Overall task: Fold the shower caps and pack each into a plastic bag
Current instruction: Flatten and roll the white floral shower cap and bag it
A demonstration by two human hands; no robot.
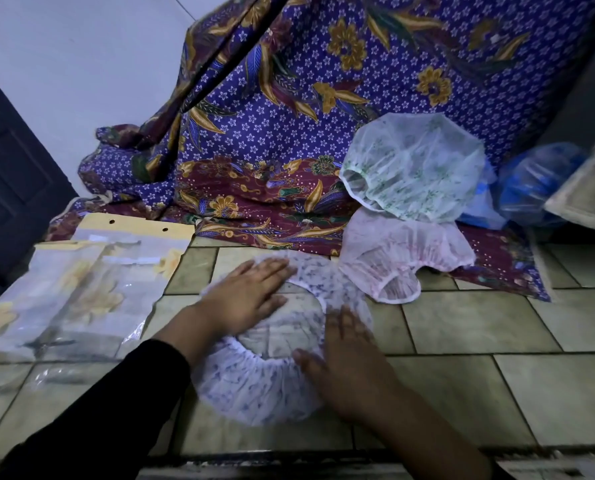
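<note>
A white shower cap with small blue flowers [254,389] lies opening-up on the tiled floor in front of me. My left hand [244,296] presses flat on its upper left rim, fingers straight. My right hand [344,355] lies flat on its right side, fingers spread. A pink shower cap [403,258] rests just beyond to the right. Behind it a green-flowered shower cap [417,164] stands puffed up. Clear plastic bags with yellow printed headers [81,282] lie in a loose pile to the left.
A purple and maroon batik cloth [275,133] drapes down the back and onto the floor. Blue plastic items [535,181] sit at the far right beside a pale cushion edge [590,188]. A dark door [8,181] is at the left.
</note>
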